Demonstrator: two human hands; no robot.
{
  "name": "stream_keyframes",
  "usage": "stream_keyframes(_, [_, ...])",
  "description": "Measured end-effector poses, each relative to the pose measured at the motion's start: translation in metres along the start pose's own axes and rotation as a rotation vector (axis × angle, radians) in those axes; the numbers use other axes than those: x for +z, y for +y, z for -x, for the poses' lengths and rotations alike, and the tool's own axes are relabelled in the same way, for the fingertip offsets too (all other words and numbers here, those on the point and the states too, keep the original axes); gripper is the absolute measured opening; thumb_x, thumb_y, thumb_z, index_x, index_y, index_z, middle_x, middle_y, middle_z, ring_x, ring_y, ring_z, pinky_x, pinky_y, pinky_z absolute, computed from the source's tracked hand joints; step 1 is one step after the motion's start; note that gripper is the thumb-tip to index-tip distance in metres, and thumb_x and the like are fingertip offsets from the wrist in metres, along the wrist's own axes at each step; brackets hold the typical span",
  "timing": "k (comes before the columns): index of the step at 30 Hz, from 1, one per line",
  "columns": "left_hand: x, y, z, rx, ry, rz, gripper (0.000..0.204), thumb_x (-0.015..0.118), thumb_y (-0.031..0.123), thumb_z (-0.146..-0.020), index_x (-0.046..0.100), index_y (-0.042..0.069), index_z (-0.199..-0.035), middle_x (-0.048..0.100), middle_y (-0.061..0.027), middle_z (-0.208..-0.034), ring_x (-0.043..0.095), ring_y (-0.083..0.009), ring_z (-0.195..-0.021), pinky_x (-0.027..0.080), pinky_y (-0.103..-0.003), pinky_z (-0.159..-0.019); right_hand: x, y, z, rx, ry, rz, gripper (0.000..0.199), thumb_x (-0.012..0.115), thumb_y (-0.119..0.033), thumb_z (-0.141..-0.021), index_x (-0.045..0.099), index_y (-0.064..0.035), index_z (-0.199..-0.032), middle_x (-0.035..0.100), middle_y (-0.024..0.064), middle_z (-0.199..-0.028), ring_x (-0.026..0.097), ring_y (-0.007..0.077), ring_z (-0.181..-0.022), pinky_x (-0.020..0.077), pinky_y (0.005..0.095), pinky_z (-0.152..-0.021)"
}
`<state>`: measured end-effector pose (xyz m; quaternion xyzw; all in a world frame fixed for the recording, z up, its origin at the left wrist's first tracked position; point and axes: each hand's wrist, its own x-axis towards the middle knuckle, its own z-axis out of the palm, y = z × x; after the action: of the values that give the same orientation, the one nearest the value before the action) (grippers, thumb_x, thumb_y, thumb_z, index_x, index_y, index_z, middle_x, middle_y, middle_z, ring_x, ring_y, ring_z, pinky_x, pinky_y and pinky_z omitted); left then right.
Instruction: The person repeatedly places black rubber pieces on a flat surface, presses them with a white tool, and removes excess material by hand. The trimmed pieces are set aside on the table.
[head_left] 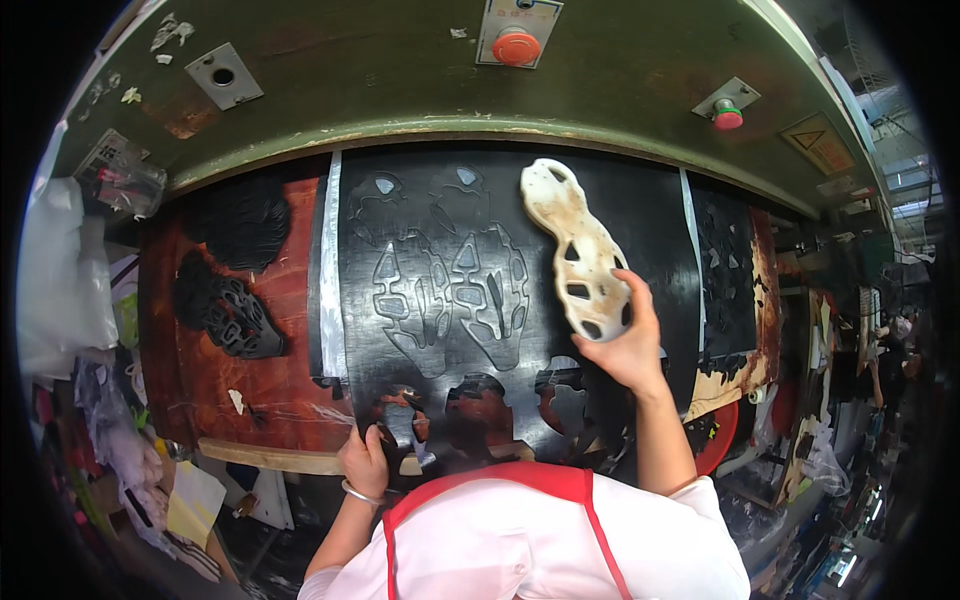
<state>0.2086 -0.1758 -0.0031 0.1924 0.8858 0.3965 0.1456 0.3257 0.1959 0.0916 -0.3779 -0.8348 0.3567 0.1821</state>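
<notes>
Your right hand [628,345] reaches forward, fingers clamped on white cutting die's [580,250] near end. Left hand [365,458], drawn close, apparently pinches black sheet's [520,225] near edge.

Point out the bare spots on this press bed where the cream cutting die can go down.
Bare black sheet lies right of the cream die, up to the white strip. The reddish board is bare below the cut-piece stacks. Crowded: sole outlines mid-sheet, and cut-out holes by the left hand and right hand.
</notes>
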Motion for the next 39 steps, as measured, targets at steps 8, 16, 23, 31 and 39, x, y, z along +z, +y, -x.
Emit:
stream_keyframes(8, [0.015, 0.012, -0.047, 0.013, 0.127, -0.127, 0.023, 0.052, 0.021, -0.098, 0.060, 0.002, -0.089, 0.063, -0.0184, -0.068, 0.062, -0.0410, -0.065, 0.046, -0.048, -0.057, 0.063, 0.023, -0.062, -0.246, 0.166, 0.069, 0.098, 0.085, -0.011, -0.055, 0.035, 0.0009, -0.139, 0.041, 0.0301, -0.134, 0.037, 0.0477, -0.127, 0.0342, 0.0514, -0.107])
stream_keyframes(16, [0.029, 0.032, -0.134, 0.031, 0.215, -0.200, 0.032, 0.051, 0.028, -0.099, 0.059, 0.000, -0.088, 0.062, -0.0240, -0.069, 0.061, -0.0455, -0.066, 0.044, -0.052, -0.057, 0.011, 0.008, -0.173, -0.200, 0.607, -0.128, 0.095, 0.067, -0.042, -0.086, 0.016, 0.0089, -0.147, 0.024, 0.0328, -0.149, 0.025, 0.0475, -0.138, 0.0225, 0.0510, -0.114])
stream_keyframes(23, [0.040, 0.049, -0.227, 0.005, 0.247, -0.301, 0.041, 0.052, 0.034, -0.098, 0.062, -0.005, -0.097, 0.063, -0.0291, -0.073, 0.061, -0.0480, -0.068, 0.045, -0.054, -0.059, -0.045, 0.022, -0.258, -0.218, 0.851, 0.155, 0.098, 0.058, -0.042, -0.093, -0.002, 0.0145, -0.145, 0.005, 0.0378, -0.151, 0.007, 0.0481, -0.143, 0.0071, 0.0515, -0.117])
stream_keyframes(31, [0.034, 0.059, -0.260, 0.080, 0.276, -0.254, 0.035, 0.050, 0.035, -0.099, 0.064, 0.002, -0.095, 0.063, -0.0266, -0.074, 0.061, -0.0474, -0.071, 0.045, -0.053, -0.059, -0.049, 0.066, -0.228, -0.204, 0.768, 0.302, 0.092, 0.065, -0.035, -0.089, 0.009, 0.0088, -0.148, 0.017, 0.0350, -0.150, 0.018, 0.0488, -0.140, 0.0180, 0.0516, -0.115])
stream_keyframes(39, [0.030, 0.032, -0.241, 0.177, 0.323, -0.127, 0.032, 0.049, 0.025, -0.101, 0.060, -0.004, -0.097, 0.062, -0.0242, -0.081, 0.057, -0.0325, -0.070, 0.046, -0.041, -0.069, -0.033, 0.150, -0.108, 0.516, 0.538, 0.189, 0.041, 0.063, -0.041, -0.087, 0.067, -0.0040, -0.104, 0.066, 0.0254, -0.081, 0.065, 0.0438, -0.082, 0.0513, 0.0498, -0.073])
